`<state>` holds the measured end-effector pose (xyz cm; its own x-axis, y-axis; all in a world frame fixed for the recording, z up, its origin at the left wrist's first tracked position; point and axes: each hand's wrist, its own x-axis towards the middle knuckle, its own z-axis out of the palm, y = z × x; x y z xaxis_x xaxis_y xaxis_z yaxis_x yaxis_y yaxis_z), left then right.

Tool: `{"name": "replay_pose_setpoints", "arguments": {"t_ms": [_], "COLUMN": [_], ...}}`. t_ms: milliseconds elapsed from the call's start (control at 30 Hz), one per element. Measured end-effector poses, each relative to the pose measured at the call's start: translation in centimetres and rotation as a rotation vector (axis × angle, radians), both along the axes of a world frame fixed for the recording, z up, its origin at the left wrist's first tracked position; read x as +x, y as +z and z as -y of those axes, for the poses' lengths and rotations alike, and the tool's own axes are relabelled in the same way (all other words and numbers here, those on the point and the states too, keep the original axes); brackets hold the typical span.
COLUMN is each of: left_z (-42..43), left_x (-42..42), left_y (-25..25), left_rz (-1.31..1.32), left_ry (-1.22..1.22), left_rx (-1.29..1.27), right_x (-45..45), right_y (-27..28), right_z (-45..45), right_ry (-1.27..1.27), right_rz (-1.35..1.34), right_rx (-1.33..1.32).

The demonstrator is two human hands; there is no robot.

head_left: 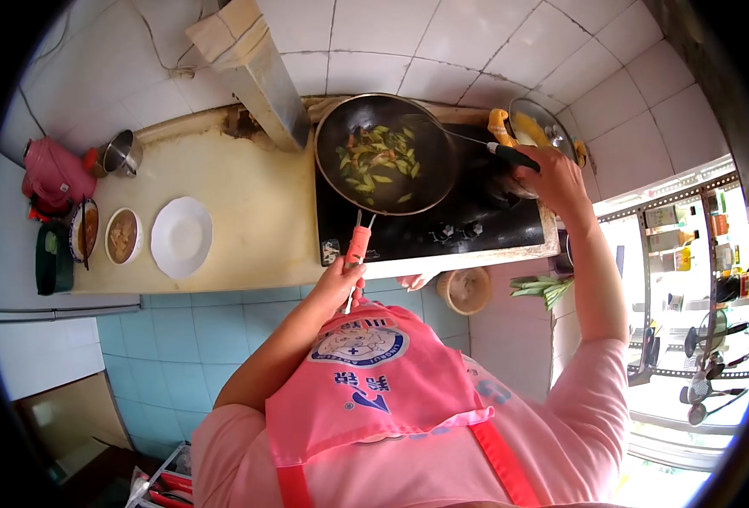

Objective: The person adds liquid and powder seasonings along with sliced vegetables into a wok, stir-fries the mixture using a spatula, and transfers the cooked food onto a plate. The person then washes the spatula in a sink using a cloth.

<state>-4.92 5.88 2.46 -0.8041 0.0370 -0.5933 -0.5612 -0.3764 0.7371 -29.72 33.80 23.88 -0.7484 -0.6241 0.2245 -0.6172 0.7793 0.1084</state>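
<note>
My left hand [337,286] is closed around the pinkish-red handle [358,244] of a dark wok [442,173] on the stove. Green vegetable slices with some reddish-brown pieces [378,159] lie in the wok, mostly towards its left side. At the stove's right, my right hand [554,179] grips the black handle of a spatula [510,155]. Its thin metal shaft reaches left over the wok's rim; the blade is hard to make out against the dark interior.
Left on the counter are a white plate [181,239], a bowl of food [124,236], a patterned bowl [91,230], a metal pot [124,153] and a pink kettle-like container [59,176]. A glass lid [528,127] leans behind the stove's right end. A metal post [266,85] rises behind the counter.
</note>
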Motion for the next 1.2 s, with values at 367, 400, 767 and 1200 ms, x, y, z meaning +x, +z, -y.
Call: {"name": "replay_pose_setpoints", "arguments": {"t_ms": [367, 400, 767, 1200], "left_z": [0.0, 0.0, 0.0, 0.0], "left_x": [-0.2, -0.1, 0.0, -0.1], "left_y": [0.6, 0.5, 0.4, -0.3], "left_rz": [0.029, 0.032, 0.018, -0.003], "left_ry": [0.008, 0.005, 0.0, 0.001], "left_rx": [-0.019, -0.026, -0.019, 0.001], "right_x": [-8.5, -7.4, 1.4, 9.4], "right_y": [-9.8, -11.7, -4.4, 3.6], "right_z": [-5.4, -4.0, 0.2, 0.3], "right_ry": [-0.489, -0.514, 0.08, 0.201], "right_rz": [1.299, 1.296, 0.548, 0.201], "right_rx": [-0.478, -0.593, -0.312, 0.077]}}
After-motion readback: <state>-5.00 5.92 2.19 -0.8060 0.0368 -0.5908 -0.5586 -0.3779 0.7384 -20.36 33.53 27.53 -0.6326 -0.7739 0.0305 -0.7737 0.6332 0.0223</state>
